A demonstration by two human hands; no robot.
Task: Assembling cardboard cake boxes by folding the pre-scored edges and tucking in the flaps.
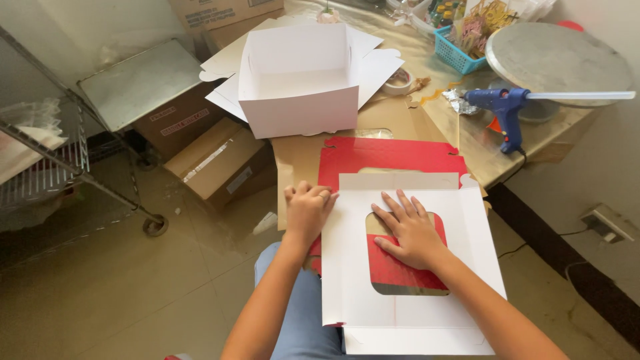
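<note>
- The surface (pixel 400 127) holds a made-up white box (pixel 298 83), open on top.
- A flat white box lid (pixel 407 293) with a window lies over red card (pixel 390 157).
- The right hand (pixel 412 232) presses flat, fingers wide, keeping it still.
- The left hand (pixel 307 208) curls its fingers on the lid's left edge.
- Brown boxes (pixel 220 163) with tape sit on the floor.

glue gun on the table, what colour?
Blue glue gun, with a pale glue stick out the back; head view.

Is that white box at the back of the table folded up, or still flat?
Folded up: the white box stands with four upright walls, top open, nothing visible inside.
</note>
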